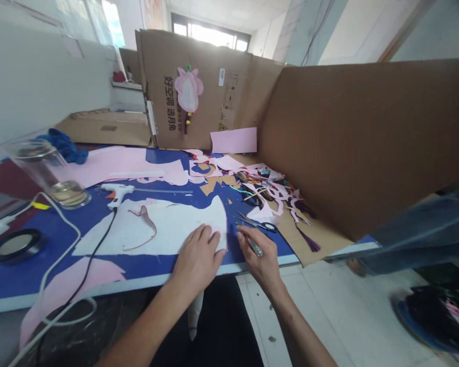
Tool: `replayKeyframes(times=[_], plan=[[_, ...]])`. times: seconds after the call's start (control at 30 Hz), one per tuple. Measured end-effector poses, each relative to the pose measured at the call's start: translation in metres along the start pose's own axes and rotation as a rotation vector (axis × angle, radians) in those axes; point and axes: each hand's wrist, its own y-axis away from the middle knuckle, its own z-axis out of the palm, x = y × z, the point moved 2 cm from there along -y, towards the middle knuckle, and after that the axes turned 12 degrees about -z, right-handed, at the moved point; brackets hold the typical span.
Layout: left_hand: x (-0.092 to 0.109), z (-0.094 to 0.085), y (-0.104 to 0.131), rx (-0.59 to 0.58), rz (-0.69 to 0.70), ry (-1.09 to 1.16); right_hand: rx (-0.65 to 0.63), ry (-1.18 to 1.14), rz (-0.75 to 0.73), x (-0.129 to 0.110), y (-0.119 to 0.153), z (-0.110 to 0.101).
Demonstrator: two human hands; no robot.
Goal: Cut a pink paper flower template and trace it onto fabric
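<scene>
Left hand (pixel 201 250): lower centre of frame, palm down on the white sheet (pixel 176 229), grasping nothing; fingers extended and close together over the sheet's right part. Right hand (pixel 260 255): right of centre, fingers clenched round a pen (pixel 256 248). Pen tip points up and left, just beyond the sheet's right edge; contact with the table (pixel 235 262) cannot be told.

Sheet: lies on the blue table, left of centre to centre; right edge curved, with a reddish line along it. A thin curled strip (pixel 150 222) with a reddish edge lies on its left half.

Scissors (pixel 268 226): just above the right hand, blades apart, pointing left. Scraps (pixel 277 191): heaped beyond them, mostly pink, mixed with other colours.

Glue gun (pixel 118 192): left of centre, above the sheet; its black cord crosses the sheet's left part. Tape roll (pixel 15 245): far left. Jar (pixel 67 178): upper left of the tape, some liquid at the bottom. Pink paper (pixel 117 159): right of the jar.

Cardboard (pixel 229 92): upright across upper centre; pink flower (pixel 189 90) on its face. Another person's trouser leg (pixel 416 229): right edge.
</scene>
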Motion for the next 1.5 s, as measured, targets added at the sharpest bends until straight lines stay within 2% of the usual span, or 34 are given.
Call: replayKeyframes(times=[0.57,1.13,1.5], plan=[[-0.0004,0.0002,0.0017,0.026,0.000,0.007,-0.050,-0.037,-0.037,0.0008,-0.0001,-0.0012],[-0.0001,0.0004,0.0018,0.002,-0.018,0.025,-0.038,-0.019,-0.042,0.0038,0.0035,0.0001],[-0.0021,0.0018,0.0008,0.056,0.012,0.007,0.003,0.031,-0.081,0.0078,0.0028,0.0049]])
